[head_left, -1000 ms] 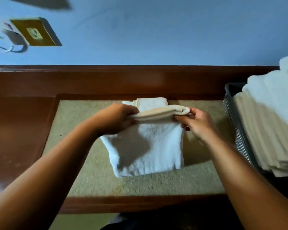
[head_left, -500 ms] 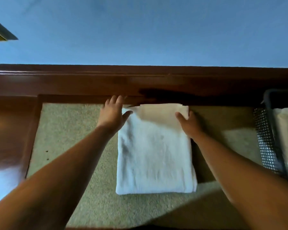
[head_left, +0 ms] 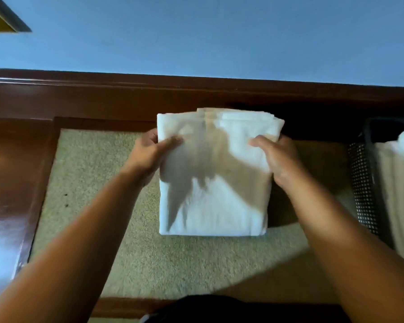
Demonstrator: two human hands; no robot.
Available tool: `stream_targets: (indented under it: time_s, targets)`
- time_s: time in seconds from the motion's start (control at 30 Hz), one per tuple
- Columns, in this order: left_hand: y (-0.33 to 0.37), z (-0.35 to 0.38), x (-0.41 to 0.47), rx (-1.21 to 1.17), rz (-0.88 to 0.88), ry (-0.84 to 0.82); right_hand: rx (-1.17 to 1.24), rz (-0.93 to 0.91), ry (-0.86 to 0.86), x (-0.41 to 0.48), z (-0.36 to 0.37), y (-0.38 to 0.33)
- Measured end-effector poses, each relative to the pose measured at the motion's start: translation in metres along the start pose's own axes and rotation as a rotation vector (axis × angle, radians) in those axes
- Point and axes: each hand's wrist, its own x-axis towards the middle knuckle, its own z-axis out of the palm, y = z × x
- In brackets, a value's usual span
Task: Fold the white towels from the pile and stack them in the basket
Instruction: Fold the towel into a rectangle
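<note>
Head view: the folded white towel (head_left: 212, 183) is mid-worktop (head_left: 14, 159), over the beige mat (head_left: 91, 183). The left hand (head_left: 147, 155) grips its left edge and the right hand (head_left: 278, 157) grips its right edge, thumbs on top. A black mesh basket (head_left: 363, 183) is off to the right, with folded towels (head_left: 397, 183) stacked inside.

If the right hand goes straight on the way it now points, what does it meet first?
The right hand grips the folded towel at its right edge, so the towel comes first. Beyond it, the line seems to reach the dark wooden ledge at the back, though depth is unclear.
</note>
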Motion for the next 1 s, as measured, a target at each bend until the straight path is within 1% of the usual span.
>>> stream_targets:
  time_s: [0.07,0.13,0.2,0.27,0.3,0.33,0.37,0.4,0.47,0.5,0.53,0.57,0.63,0.67,0.7,0.77,0.83,0.87,0.9,1.0]
  targets:
    - [0.03,-0.005,-0.035,-0.018,0.189,-0.03,0.057,-0.24,-0.018,-0.043,-0.02,-0.025]
    - [0.048,-0.014,-0.077,0.062,0.382,-0.074,-0.031,-0.529,-0.07,-0.088,-0.043,-0.038]
    - [0.048,-0.022,-0.116,0.221,0.527,-0.1,-0.171,-0.741,-0.114,-0.122,-0.061,-0.029]
    - [0.023,-0.027,-0.144,0.397,0.6,-0.073,-0.35,-0.919,-0.089,-0.144,-0.072,0.001]
    - [0.002,-0.029,-0.154,0.474,0.606,-0.044,-0.458,-0.976,-0.052,-0.153,-0.074,0.024]
    - [-0.025,-0.031,-0.161,0.529,0.589,-0.007,-0.55,-0.983,-0.022,-0.159,-0.077,0.051]
    - [-0.055,-0.035,-0.167,0.586,0.553,0.017,-0.627,-0.926,-0.019,-0.165,-0.081,0.082]
    - [-0.089,-0.038,-0.174,0.677,0.484,0.023,-0.699,-0.812,-0.051,-0.168,-0.086,0.115]
    - [-0.146,-0.038,-0.188,0.796,0.27,0.045,-0.839,-0.494,-0.126,-0.178,-0.088,0.172]
    - [-0.164,-0.035,-0.196,0.751,0.144,0.086,-0.856,-0.342,-0.146,-0.182,-0.087,0.194]
    - [-0.171,-0.031,-0.203,0.615,0.005,0.124,-0.759,-0.2,-0.143,-0.185,-0.083,0.207]
    - [-0.173,-0.025,-0.209,0.512,-0.108,0.144,-0.6,-0.066,-0.107,-0.187,-0.077,0.215]
    - [-0.172,-0.015,-0.209,0.363,-0.277,0.169,-0.356,0.148,-0.013,-0.182,-0.064,0.218]
    - [-0.173,-0.012,-0.204,0.288,-0.331,0.164,-0.319,0.219,0.014,-0.176,-0.058,0.217]
    - [-0.173,-0.01,-0.196,0.259,-0.356,0.137,-0.318,0.28,0.021,-0.171,-0.053,0.215]
    - [-0.168,-0.006,-0.183,0.223,-0.415,0.089,-0.366,0.338,0.014,-0.164,-0.044,0.201]
    - [-0.159,-0.003,-0.177,0.249,-0.486,0.03,-0.391,0.376,-0.041,-0.165,-0.038,0.18]
    - [-0.151,0.0,-0.177,0.227,-0.493,0.008,-0.389,0.379,-0.079,-0.167,-0.037,0.167]
    - [-0.143,0.004,-0.178,0.164,-0.483,0.013,-0.381,0.368,-0.106,-0.169,-0.038,0.154]
    - [-0.105,0.026,-0.19,-0.158,-0.424,0.005,-0.308,0.245,-0.122,-0.179,-0.053,0.108]
